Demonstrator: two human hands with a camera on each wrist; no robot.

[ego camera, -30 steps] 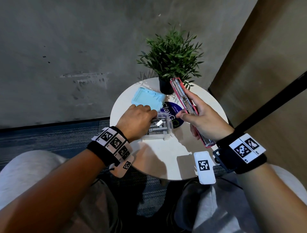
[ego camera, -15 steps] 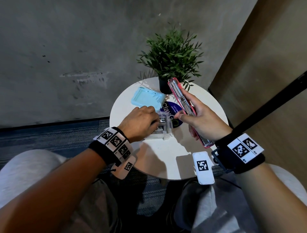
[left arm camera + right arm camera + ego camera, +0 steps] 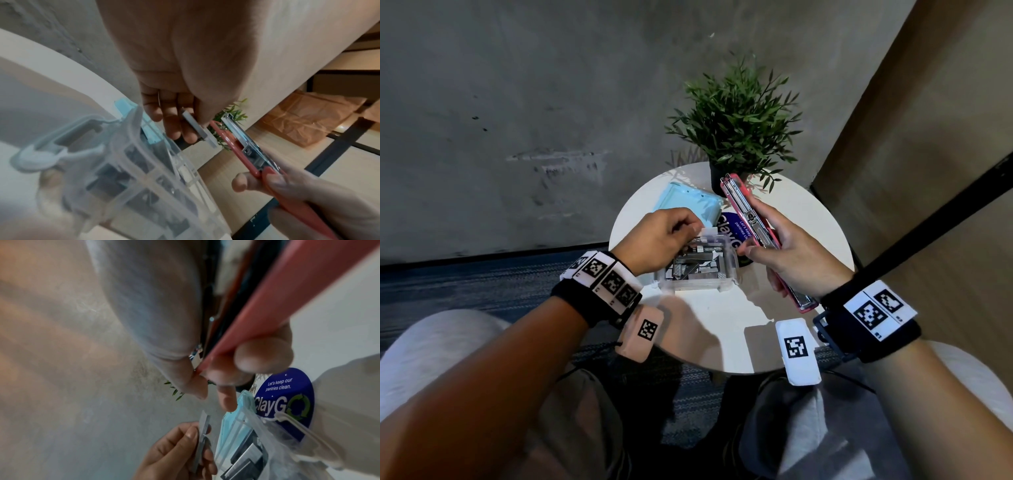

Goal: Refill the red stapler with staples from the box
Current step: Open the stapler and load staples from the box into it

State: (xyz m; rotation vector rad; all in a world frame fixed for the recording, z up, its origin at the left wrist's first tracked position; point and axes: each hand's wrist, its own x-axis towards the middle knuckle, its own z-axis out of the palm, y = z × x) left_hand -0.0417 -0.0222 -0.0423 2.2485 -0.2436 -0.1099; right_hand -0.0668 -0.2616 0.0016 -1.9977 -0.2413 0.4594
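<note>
Left hand [image 3: 666, 236]: I pinch a staple strip [image 3: 198, 129] just above the clear box [image 3: 698, 270].
Right hand [image 3: 791, 258]: I grip the red stapler [image 3: 751, 217], opened, its tray up.
Box: on the white bench [image 3: 722, 329], seemingly full of staples.

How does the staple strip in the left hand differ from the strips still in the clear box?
The staple strip is pinched in the left hand, lifted clear above the clear box; the other strips lie inside the box on the table. The held strip is single and angled toward the open red stapler in the right hand; the boxed strips are jumbled, overlapping at mixed angles. Both are grey metal bars.
</note>
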